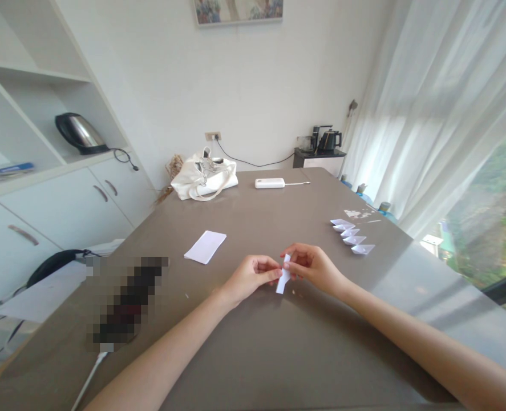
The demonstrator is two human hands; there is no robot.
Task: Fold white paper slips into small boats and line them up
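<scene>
Between my two hands, just above the table (244, 342), is a narrow strip of folded white paper (283, 279). My left hand (255, 277) pinches its left side between thumb and fingers. On the upper right part, my right hand (310, 265) grips the same folded paper with thumb and fingertips. Off to the right stands a row of several small folded paper boats (363, 249). A stack of white paper sheets (205, 247) lies left of my hands.
A white handbag (207, 177) and a white device with a cable (270, 183) sit at the far end. Paper scraps (357, 213) lie near the right edge. At left is a pixelated dark object (128, 305) with a white cable (90, 377).
</scene>
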